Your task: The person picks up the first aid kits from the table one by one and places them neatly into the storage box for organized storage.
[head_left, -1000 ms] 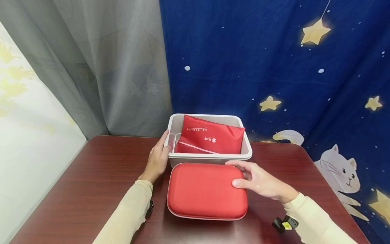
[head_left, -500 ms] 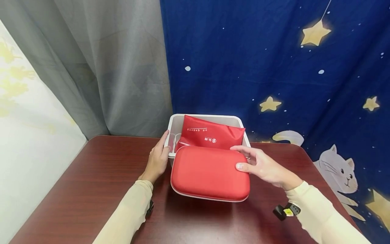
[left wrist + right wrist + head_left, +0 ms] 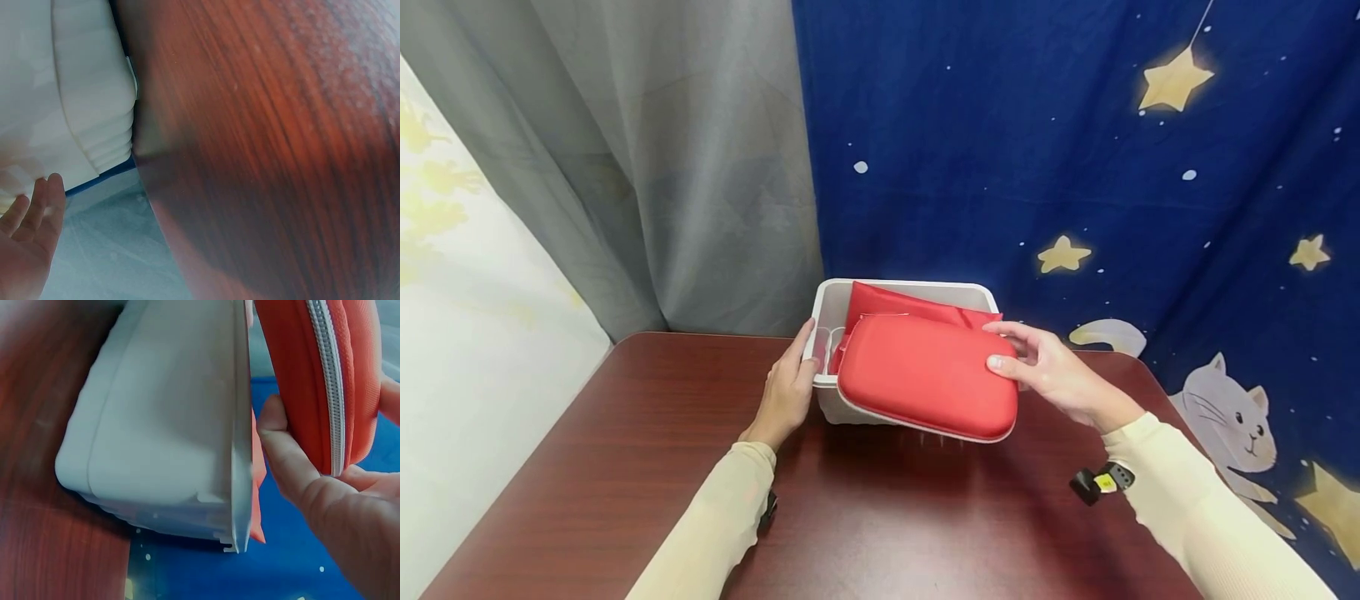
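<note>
A red zippered case [image 3: 928, 375] hangs tilted over the front of a white storage bin [image 3: 850, 408]. My right hand [image 3: 1060, 375] grips it by its right end, thumb on one face and fingers on the other. The right wrist view shows the case's white zipper [image 3: 331, 381] and the bin's rim [image 3: 240, 456] apart from it. Inside the bin lies a red pouch [image 3: 887, 300], now largely covered by the case. My left hand [image 3: 784, 392] rests against the bin's left side, its straight fingers [image 3: 53, 206] touching the outer wall.
The bin stands at the back of a dark red wooden table [image 3: 662, 433]. Behind it hang a grey curtain [image 3: 722, 167] and a blue star-patterned curtain [image 3: 940, 183]. Clear rounded pieces [image 3: 829, 350] show in the bin's left end.
My right hand has raised the red case from in front of the bin and carried it away from me, over the bin's front rim. The left hand has stayed put.
</note>
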Demonstrator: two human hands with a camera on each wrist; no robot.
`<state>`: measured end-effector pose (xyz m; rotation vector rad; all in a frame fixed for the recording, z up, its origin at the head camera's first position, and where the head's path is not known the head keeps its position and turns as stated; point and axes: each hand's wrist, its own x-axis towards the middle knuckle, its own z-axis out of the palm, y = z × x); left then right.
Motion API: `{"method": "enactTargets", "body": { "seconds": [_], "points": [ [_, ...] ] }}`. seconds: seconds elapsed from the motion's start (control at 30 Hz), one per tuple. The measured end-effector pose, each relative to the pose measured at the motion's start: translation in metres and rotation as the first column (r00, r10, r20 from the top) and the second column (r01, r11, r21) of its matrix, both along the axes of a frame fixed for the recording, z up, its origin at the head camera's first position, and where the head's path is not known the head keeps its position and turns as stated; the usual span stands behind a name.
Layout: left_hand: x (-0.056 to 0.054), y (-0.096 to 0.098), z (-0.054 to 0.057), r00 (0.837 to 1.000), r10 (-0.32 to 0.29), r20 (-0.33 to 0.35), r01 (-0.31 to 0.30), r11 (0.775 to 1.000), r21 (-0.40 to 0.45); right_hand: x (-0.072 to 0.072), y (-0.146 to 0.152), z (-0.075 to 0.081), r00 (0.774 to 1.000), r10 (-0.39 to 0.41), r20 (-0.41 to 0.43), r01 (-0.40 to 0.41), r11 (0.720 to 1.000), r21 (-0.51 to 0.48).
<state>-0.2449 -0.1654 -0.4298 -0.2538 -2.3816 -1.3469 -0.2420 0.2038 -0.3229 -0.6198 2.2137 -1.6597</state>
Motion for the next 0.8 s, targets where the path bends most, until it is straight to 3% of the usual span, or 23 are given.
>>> {"method": "enactTargets", "body": {
  "seconds": [0.3,0.8],
  "points": [
    [0.0,0.001,0.0,1.0,0.002,0.014,-0.002,1.0,-0.005,-0.018,-0.002,0.005,0.988,-0.156,0.0,0.156,0.987,-0.05],
    [-0.001,0.0,-0.001,1.0,-0.001,0.001,0.001,1.0,-0.004,-0.034,-0.003,0.007,0.97,-0.241,-0.028,0.24,0.971,-0.015]
  ]
}}
